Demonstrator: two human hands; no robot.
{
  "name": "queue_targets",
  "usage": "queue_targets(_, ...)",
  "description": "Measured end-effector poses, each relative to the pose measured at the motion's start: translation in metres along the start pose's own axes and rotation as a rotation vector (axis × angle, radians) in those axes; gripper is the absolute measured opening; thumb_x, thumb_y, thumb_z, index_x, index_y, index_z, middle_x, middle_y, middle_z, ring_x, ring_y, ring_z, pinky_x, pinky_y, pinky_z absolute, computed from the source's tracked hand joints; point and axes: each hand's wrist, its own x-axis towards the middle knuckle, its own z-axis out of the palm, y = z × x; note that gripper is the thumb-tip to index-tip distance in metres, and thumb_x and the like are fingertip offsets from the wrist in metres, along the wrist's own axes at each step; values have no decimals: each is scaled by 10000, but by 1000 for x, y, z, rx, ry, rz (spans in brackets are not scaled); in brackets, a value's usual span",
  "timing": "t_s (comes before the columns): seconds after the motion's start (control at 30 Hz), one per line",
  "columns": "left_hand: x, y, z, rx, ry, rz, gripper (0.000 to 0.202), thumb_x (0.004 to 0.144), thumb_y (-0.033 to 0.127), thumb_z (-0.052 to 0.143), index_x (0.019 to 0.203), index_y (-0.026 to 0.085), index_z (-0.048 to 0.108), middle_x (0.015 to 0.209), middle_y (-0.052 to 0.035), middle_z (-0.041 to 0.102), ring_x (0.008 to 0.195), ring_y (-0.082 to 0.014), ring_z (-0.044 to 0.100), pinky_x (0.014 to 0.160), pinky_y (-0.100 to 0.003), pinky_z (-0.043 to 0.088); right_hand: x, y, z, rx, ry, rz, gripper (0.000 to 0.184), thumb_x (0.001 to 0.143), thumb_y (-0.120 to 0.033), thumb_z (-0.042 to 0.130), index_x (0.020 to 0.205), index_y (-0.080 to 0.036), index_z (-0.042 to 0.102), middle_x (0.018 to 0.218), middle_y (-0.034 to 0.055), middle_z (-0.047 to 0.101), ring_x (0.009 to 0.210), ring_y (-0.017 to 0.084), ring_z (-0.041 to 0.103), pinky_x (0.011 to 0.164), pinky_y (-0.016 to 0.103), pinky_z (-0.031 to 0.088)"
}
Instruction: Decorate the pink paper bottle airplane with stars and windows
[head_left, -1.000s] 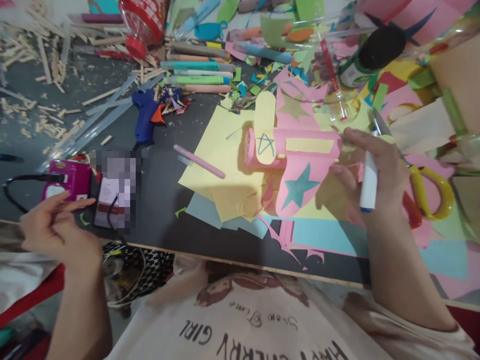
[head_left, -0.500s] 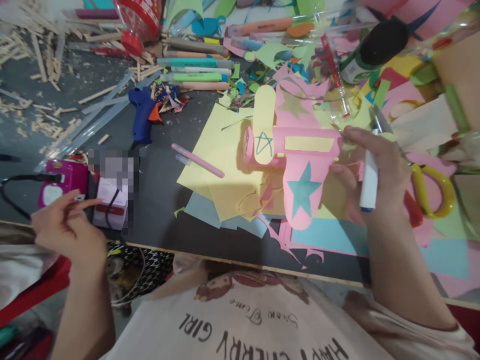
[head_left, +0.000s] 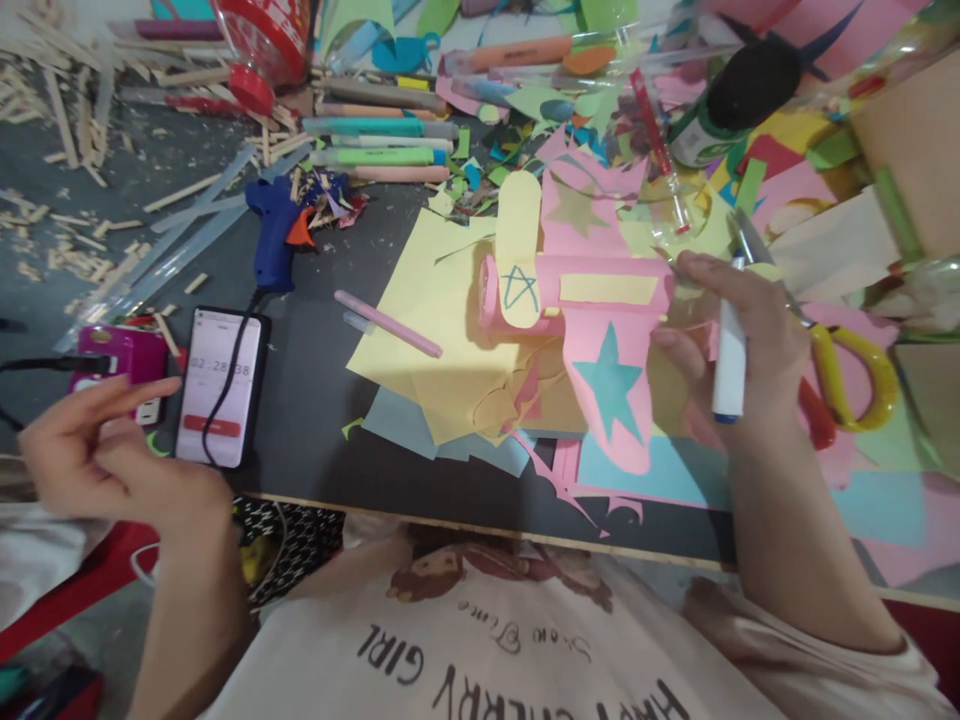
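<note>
My left hand point(head_left: 124, 455) is at the left table edge beside a phone point(head_left: 196, 400), its forefinger stretched out near the phone's side and the other fingers loosely bent. Nothing shows in it. On the phone's lit screen runs a timer. My right hand point(head_left: 769, 345) holds a white marker point(head_left: 729, 350) with a dark blue end. Its thumb and forefinger are at the tail of a pink paper airplane point(head_left: 544, 287); I cannot tell if they touch it. A blue star point(head_left: 609, 378) and a yellow strip point(head_left: 607, 290) decorate the plane.
A blue glue gun point(head_left: 274, 235) lies behind the phone, its cord crossing the screen. Yellow-handled scissors point(head_left: 859, 380) rest right of my right hand. Several markers point(head_left: 386, 157), wood sticks point(head_left: 71, 120), a green bottle point(head_left: 705, 130) and paper scraps crowd the back.
My left hand has moved left and back off the phone, whose screen is now fully visible. The plane's near wing hangs slightly differently. My right hand stays at the tail with the marker.
</note>
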Motion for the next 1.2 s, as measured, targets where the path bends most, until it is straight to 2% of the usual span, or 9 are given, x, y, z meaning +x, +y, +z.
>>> queue_targets(0.17, 10, 6, 49, -151, -151, 117, 575, 921, 648, 622, 1394, 342, 505, 1440, -61, 575, 1428, -379, 494, 1122, -554, 514, 1, 1, 0, 41, 21, -17, 516, 892, -479, 714, 1366, -303, 609, 1166, 118, 795, 1093, 311, 771, 956, 507, 628)
queue_targets(0.3, 28, -4, 84, -348, -154, 178, 590, 953, 713, 518, 1433, 374, 463, 1583, -31, 466, 1521, -336, 386, 1262, -543, 366, 1, -1, -2, 38, -47, 59, 467, 904, -516, 679, 1324, -326, 604, 1226, 81, 776, 1147, 305, 746, 991, 524, 602)
queue_targets(0.4, 43, -10, 109, -355, -300, 181, 710, 904, 782, 526, 1477, 381, 401, 1634, -37, 400, 1551, -346, 336, 1258, -547, 371, 1, -4, -4, 11, -138, 177, 394, 920, -550, 630, 1269, -368, 605, 1268, 41, 756, 1212, 317, 711, 1044, 567, 559)
queue_targets(0.53, 48, -13, 130, -359, -345, 226, 766, 886, 742, 600, 1502, 349, 370, 1613, -79, 429, 1517, -350, 393, 1223, -516, 419, 3, -7, -6, 29, -125, 178, 364, 931, -545, 623, 1268, -406, 613, 1240, 40, 759, 1197, 321, 712, 1040, 553, 561)
queue_targets(0.73, 43, -19, 135, -342, -305, 241, 777, 886, 686, 647, 1517, 316, 386, 1596, -102, 450, 1494, -346, 426, 1224, -495, 415, 35, -18, -5, 239, 61, 106, 461, 995, -643, 438, 1110, -295, 718, 1000, 55, 776, 986, 275, 762, 842, 463, 619)
queue_targets(0.83, 43, -24, 135, -324, -306, 228, 820, 860, 642, 708, 1535, 308, 385, 1603, -111, 441, 1491, -364, 427, 1219, -520, 418, 66, -35, 3, 632, -21, 283, 285, 971, -513, 480, 1022, -281, 639, 825, 14, 681, 686, 217, 693, 614, 388, 578)
queue_targets(0.93, 44, -27, 134, -322, -314, 229, 832, 848, 605, 736, 1544, 319, 381, 1623, -105, 421, 1487, -366, 435, 1213, -527, 427, 92, -52, 18, 894, -155, 281, 71, 855, -272, 572, 791, -283, 542, 688, -37, 599, 545, 163, 574, 498, 315, 498)
queue_targets(1.03, 45, -26, 132, -333, -341, 228, 818, 863, 606, 716, 1547, 319, 373, 1637, -98, 405, 1492, -346, 433, 1221, -503, 420, 104, -63, 35, 916, -325, 333, 231, 855, -302, 577, 660, -274, 456, 608, -48, 552, 508, 129, 502, 555, 313, 506)
queue_targets(1.2, 45, -23, 129, -331, -349, 224, 806, 871, 597, 718, 1546, 301, 394, 1635, -106, 410, 1508, -344, 408, 1240, -506, 392, 104, -67, 47, 662, -429, 382, 319, 911, -314, 562, 655, -280, 375, 629, -43, 504, 603, 143, 513, 668, 331, 541)
